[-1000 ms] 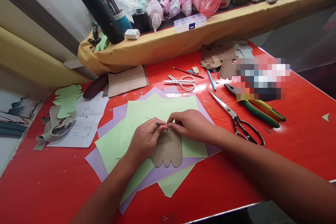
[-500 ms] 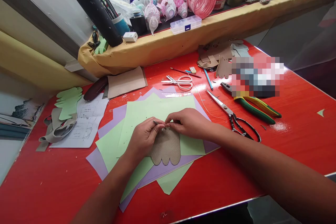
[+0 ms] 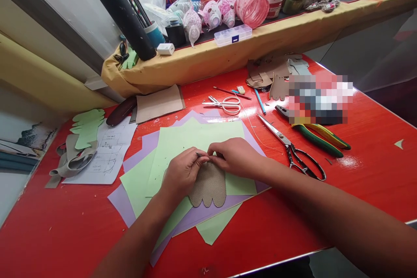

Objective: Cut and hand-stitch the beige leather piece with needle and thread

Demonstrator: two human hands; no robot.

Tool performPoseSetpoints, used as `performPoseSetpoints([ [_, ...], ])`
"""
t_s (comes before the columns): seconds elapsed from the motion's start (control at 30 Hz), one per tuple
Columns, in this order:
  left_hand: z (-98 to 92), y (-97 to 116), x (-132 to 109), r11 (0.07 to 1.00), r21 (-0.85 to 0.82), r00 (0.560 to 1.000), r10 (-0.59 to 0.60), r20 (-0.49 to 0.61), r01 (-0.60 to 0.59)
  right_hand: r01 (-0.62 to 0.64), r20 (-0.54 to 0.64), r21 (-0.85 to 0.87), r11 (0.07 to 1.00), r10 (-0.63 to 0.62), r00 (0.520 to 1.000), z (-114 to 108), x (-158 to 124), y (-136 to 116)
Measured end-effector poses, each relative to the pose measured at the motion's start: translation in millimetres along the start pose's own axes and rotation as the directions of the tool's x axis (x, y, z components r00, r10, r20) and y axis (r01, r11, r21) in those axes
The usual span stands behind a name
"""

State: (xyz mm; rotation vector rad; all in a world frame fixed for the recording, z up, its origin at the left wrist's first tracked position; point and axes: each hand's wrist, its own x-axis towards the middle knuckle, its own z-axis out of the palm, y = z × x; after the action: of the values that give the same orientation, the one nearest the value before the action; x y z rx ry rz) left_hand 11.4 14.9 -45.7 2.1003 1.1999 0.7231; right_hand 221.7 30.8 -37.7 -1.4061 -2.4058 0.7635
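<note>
As left fingers (image 3: 200, 161) grip a dark rod (image 3: 197, 154), right fingers (image 3: 217, 160) pinched, pebbled taupe leather piece (image 3: 209, 186), three-lobed below

We could pass a hand over bare red between the left edge of the table (image 3: 58, 226) and our left forearm (image 3: 143, 221), or through the stretch between the pliers (image 3: 321, 142) and the right edge. Beside our right forearm (image 3: 302, 195), the black-handled scissors (image 3: 282, 137) stand in the way towards the far right corner, while the far edge is barred by the ledge (image 3: 208, 63) and the far left corner by grey straps (image 3: 72, 168) and a drawn-on sheet (image 3: 117, 139).
</note>
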Motion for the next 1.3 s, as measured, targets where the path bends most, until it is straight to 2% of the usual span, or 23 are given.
performPoseSetpoints([
  [0.23,-0.6,-1,2,0.995,0.081,0.998,0.061,-0.012,-0.06,-0.018,0.013,-0.013,1.0,0.018,1.0,0,0,-1],
  [0.67,0.7,-6,2,0.993,0.078,0.996,0.085,-0.023,-0.083,-0.022,0.02,-0.02,1.0,0.023,1.0,-2,-1,-3],
  [1.0,1.3,-6,1,0.991,0.097,0.995,0.092,-0.037,-0.088,-0.021,-0.003,0.067,0.998,0.022,1.0,-1,1,-2],
  [1.07,0.9,-6,1,0.991,0.099,0.995,0.092,-0.037,-0.088,-0.033,-0.035,0.142,0.989,0.039,0.999,-6,3,1],
  [1.17,0.4,-5,2,0.99,0.095,0.993,0.108,-0.046,-0.103,-0.069,-0.154,0.206,0.976,0.102,0.983,-21,3,10],
  [1.3,1.1,-5,1,0.989,0.092,0.989,0.126,-0.079,-0.119,-0.142,-0.297,0.105,0.984,0.168,0.94,-56,-11,30],
])
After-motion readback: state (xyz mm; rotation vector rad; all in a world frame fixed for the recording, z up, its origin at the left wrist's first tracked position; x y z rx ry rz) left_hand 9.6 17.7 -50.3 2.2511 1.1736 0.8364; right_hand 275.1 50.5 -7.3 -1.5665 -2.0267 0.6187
